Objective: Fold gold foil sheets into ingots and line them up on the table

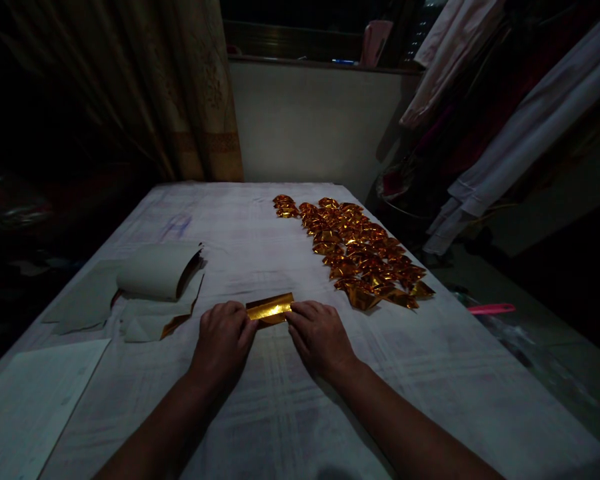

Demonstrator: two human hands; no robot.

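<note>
A strip of shiny gold foil paper [271,309], folded or rolled lengthwise, lies on the cloth-covered table between my two hands. My left hand [225,333] grips its left end, fingers closed and thumb along the near edge. At the right end my right hand [320,333] pinches the same foil paper. Further to the right, many folded gold foil pieces [355,247] are spread in a cluster. On the left lie sheets of gold foil paper with pale backs [155,270], one curled over and some with ragged edges.
A white paper sheet [45,400] lies at the table's near left. The checked cloth [290,413] covers the table. Clothes [520,147] hang at the right, a curtain [200,100] at the back left. A pink cup [376,41] stands on the sill.
</note>
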